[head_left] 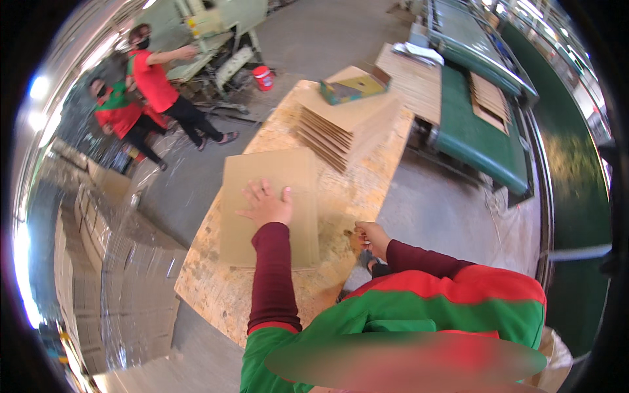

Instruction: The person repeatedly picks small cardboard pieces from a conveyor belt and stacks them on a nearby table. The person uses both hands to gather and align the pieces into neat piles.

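Green-and-red shirt cloth (419,298) lies nearest. The left hand (270,204), grip spread wide, presses a flat brown cardboard piece (301,219) on the counter (216,295). The right hand (373,238), fingers curled, is at the counter's edge; I cannot tell whether its grip holds anything. Stacked cardboard (347,121) carries a shallow green-and-yellow box (357,89), contents unclear. Beyond, a red bucket (263,79) bears pale, illegible marking.

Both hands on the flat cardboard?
No, only the left hand lies on the cardboard; the right hand is apart from it, to its right.
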A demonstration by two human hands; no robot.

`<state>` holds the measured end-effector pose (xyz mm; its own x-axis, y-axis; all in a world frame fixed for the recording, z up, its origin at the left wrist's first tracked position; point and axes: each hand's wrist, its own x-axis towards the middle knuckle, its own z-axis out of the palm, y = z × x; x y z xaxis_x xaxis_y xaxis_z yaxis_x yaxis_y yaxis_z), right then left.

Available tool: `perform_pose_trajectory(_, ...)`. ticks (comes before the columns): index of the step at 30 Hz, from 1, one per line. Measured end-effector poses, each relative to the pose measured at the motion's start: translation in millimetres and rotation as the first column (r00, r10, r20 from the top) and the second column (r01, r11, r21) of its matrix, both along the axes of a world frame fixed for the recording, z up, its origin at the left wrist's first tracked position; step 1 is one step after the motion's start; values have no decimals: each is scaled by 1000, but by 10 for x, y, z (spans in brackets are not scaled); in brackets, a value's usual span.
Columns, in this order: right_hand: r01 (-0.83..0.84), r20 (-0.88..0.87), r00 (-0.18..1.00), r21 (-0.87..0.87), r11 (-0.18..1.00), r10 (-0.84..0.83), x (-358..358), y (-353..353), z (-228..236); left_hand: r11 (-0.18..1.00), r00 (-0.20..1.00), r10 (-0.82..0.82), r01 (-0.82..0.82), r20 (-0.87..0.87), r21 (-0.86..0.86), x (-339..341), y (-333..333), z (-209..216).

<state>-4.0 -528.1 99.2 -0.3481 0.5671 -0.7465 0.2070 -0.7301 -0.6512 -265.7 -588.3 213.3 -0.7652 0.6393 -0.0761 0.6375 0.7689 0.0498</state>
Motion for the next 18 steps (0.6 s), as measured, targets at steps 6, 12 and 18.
perform_pose_trajectory(6, 219, 103, 972, -86, 972, -210, 857, -48, -468, 999, 998, 15, -17, -64, -28, -4, 30, -30)
perform_pose_trajectory(12, 208, -14, 978, -41, 977, -209, 1286, 324, -503, 996, 987, 44, -55, -152, -68, -91, 38, -173)
perform_pose_trajectory(18, 213, -50, 976, 62, 975, -210, 2042, 1106, -421, 999, 966, 29, -33, -257, -11, -349, -83, -436)
